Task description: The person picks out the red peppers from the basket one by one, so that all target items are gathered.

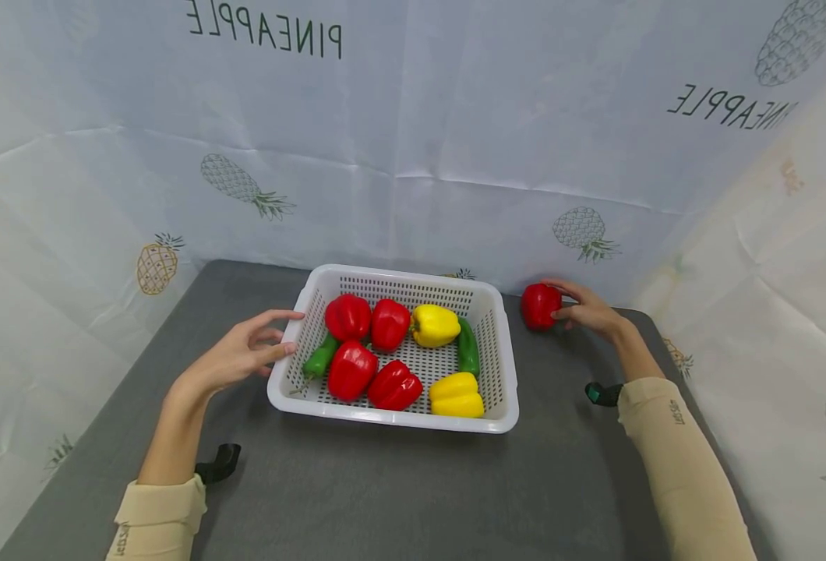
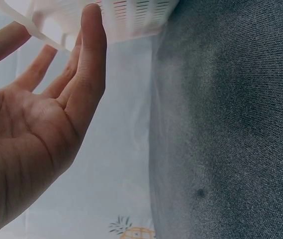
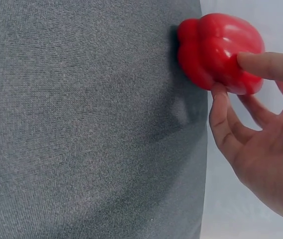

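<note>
At the back right of the table, my right hand point(image 1: 588, 312) holds a red bell pepper point(image 1: 541, 306) between thumb and fingers. In the right wrist view the pepper point(image 3: 216, 50) is close over the grey cloth, its lobed end turned away from the palm. My left hand point(image 1: 234, 351) touches the left rim of a white plastic basket point(image 1: 392, 418), fingers spread and mostly straight. Against the basket's slotted wall point(image 2: 136, 15), a fingertip shows in the left wrist view. Inside the basket are several red bell peppers point(image 1: 352, 371), two yellow bell peppers point(image 1: 457, 396) and two green peppers point(image 1: 467, 347).
Grey cloth point(image 1: 385, 491) covers the table. A pale curtain point(image 1: 413, 210) printed with pineapples hangs right behind the table's back edge, with more curtain along both sides. Black wrist devices point(image 1: 219, 463) stick out from both sleeves.
</note>
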The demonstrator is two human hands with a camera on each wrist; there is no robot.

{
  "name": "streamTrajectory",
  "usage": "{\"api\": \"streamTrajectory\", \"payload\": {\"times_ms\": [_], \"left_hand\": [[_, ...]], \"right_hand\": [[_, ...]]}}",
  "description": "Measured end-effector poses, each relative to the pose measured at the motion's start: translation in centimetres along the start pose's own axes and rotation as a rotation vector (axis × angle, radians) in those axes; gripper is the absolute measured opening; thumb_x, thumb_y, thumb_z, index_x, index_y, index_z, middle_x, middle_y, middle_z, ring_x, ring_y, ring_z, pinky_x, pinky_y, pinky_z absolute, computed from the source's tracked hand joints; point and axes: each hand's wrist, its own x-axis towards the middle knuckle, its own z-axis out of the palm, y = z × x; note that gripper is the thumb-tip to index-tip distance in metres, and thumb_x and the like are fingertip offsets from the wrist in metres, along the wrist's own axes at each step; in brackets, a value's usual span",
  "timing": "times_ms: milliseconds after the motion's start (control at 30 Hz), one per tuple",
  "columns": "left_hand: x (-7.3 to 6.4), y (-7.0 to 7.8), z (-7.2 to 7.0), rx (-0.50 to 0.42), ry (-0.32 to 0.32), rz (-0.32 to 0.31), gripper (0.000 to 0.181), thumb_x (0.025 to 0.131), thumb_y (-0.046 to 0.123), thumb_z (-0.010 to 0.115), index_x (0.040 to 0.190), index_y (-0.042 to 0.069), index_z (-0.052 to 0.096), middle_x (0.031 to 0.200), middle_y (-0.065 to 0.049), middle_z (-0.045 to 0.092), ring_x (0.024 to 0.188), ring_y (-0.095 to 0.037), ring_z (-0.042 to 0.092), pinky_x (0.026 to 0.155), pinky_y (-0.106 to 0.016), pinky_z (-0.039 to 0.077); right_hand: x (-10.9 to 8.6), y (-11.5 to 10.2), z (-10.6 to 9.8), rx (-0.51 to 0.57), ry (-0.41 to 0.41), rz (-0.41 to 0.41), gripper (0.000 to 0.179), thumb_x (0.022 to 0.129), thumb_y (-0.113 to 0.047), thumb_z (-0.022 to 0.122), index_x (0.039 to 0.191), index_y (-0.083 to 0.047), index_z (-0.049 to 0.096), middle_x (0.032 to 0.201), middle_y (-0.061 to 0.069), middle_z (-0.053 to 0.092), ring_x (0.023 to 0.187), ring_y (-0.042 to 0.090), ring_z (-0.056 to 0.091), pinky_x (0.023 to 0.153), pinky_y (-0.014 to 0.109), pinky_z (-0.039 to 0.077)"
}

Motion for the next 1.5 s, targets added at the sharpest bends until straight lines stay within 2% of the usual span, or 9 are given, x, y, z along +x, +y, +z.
{"api": "streamTrajectory", "payload": {"times_ms": [433, 667, 733, 933, 1067, 1133, 1300, 1367, 1500], "left_hand": [[-0.1, 0.1, 0.0, 0.018, 0.013, -0.012, 0.065, 0.105, 0.022, 0.071, 0.163, 0.012, 0.044, 0.136, -0.027, 0.064, 0.113, -0.032, 0.069, 0.083, -0.043, 0.067], [0.0, 0.1, 0.1, 0.014, 0.008, -0.002, 0.065, 0.105, 0.02, 0.071, 0.163, 0.01, 0.043, 0.135, -0.028, 0.064, 0.113, -0.032, 0.069, 0.083, -0.046, 0.067], [0.0, 0.1, 0.1, 0.011, 0.007, -0.003, 0.065, 0.105, 0.019, 0.07, 0.163, 0.01, 0.043, 0.134, -0.028, 0.065, 0.112, -0.032, 0.07, 0.083, -0.045, 0.067], [0.0, 0.1, 0.1, 0.01, 0.007, -0.009, 0.065, 0.105, 0.019, 0.07, 0.163, 0.011, 0.043, 0.134, -0.028, 0.065, 0.112, -0.031, 0.069, 0.083, -0.044, 0.067], [0.0, 0.1, 0.0, 0.01, 0.006, -0.009, 0.065, 0.105, 0.019, 0.07, 0.163, 0.01, 0.043, 0.135, -0.029, 0.064, 0.112, -0.031, 0.069, 0.082, -0.043, 0.067], [0.0, 0.1, 0.0, 0.009, 0.006, -0.008, 0.065, 0.105, 0.019, 0.07, 0.163, 0.01, 0.043, 0.136, -0.029, 0.064, 0.112, -0.032, 0.069, 0.083, -0.043, 0.067], [0.0, 0.2, 0.1, 0.016, 0.007, -0.003, 0.064, 0.105, 0.02, 0.07, 0.163, 0.01, 0.044, 0.136, -0.029, 0.064, 0.112, -0.032, 0.069, 0.083, -0.043, 0.067], [0.0, 0.3, 0.1, 0.017, 0.006, 0.0, 0.065, 0.105, 0.02, 0.07, 0.163, 0.01, 0.043, 0.136, -0.028, 0.064, 0.112, -0.03, 0.069, 0.082, -0.042, 0.067], [0.1, 0.3, 0.0, 0.012, 0.009, -0.003, 0.065, 0.105, 0.021, 0.07, 0.164, 0.01, 0.043, 0.136, -0.027, 0.064, 0.113, -0.029, 0.069, 0.082, -0.042, 0.067]], "right_hand": [[-0.6, -0.7, 0.0, 0.042, 0.026, 0.002, 0.071, 0.107, -0.009, 0.06, 0.171, -0.01, 0.029, 0.176, 0.031, 0.024, 0.156, 0.053, 0.034, 0.095, 0.047, 0.065], [-1.0, -1.3, -0.4, 0.067, 0.051, 0.017, 0.075, 0.107, -0.016, 0.062, 0.173, -0.015, 0.026, 0.178, 0.026, 0.025, 0.155, 0.052, 0.04, 0.115, 0.062, 0.053], [-1.1, -1.5, -0.6, 0.052, 0.075, 0.003, 0.075, 0.107, -0.017, 0.061, 0.173, -0.014, 0.026, 0.177, 0.027, 0.026, 0.153, 0.054, 0.043, 0.114, 0.058, 0.054], [-1.2, -2.9, -1.3, 0.013, 0.157, -0.056, 0.073, 0.106, -0.02, 0.065, 0.171, -0.01, 0.031, 0.173, 0.029, 0.034, 0.146, 0.055, 0.05, 0.095, 0.025, 0.059], [-1.3, -4.5, -1.3, -0.004, 0.176, -0.077, 0.071, 0.106, -0.025, 0.068, 0.169, -0.014, 0.037, 0.171, 0.024, 0.041, 0.147, 0.051, 0.053, 0.104, 0.038, 0.061], [-1.3, -5.4, -1.1, -0.006, 0.174, -0.09, 0.069, 0.106, -0.027, 0.068, 0.167, -0.015, 0.04, 0.171, 0.022, 0.043, 0.148, 0.049, 0.052, 0.112, 0.052, 0.057], [-1.4, -8.1, -0.4, 0.008, 0.158, -0.132, 0.065, 0.105, -0.024, 0.069, 0.164, -0.015, 0.044, 0.168, 0.02, 0.047, 0.148, 0.045, 0.052, 0.118, 0.067, 0.047], [-1.4, -9.4, -0.1, 0.002, 0.154, -0.151, 0.063, 0.104, -0.024, 0.069, 0.162, -0.014, 0.046, 0.166, 0.019, 0.05, 0.146, 0.043, 0.055, 0.117, 0.063, 0.049], [-1.3, -12.0, 0.5, -0.032, 0.138, -0.204, 0.06, 0.104, -0.026, 0.071, 0.159, -0.013, 0.05, 0.162, 0.018, 0.055, 0.141, 0.037, 0.059, 0.107, 0.039, 0.057]]}}
